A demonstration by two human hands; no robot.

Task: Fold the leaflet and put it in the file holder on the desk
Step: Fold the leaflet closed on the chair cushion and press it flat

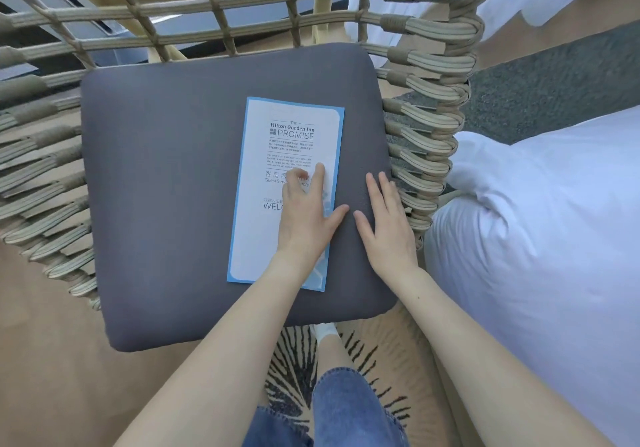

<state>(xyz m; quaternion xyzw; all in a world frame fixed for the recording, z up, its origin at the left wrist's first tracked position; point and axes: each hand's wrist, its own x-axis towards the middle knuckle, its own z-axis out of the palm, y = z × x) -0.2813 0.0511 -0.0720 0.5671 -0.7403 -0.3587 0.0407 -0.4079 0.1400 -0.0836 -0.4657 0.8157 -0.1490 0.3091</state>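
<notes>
Left hand: flat, fingers spread, palm pressing down on the leaflet; nothing gripped. Right hand: open and flat on the grey cushion, just beside the leaflet's right edge, holding nothing.

Leaflet: white with blue border, lying lengthwise on the cushion of a woven chair, apparently already folded, with the crease seemingly along the right edge under the left hand. File holder and desk: not in view.

Step in hand, as judged: flattening the fold. Advice: run the palm along the whole right edge with even pressure, edges kept aligned; the soft cushion gives, so press firmly.

Surroundings: white bedding to the right, patterned rug below.
</notes>
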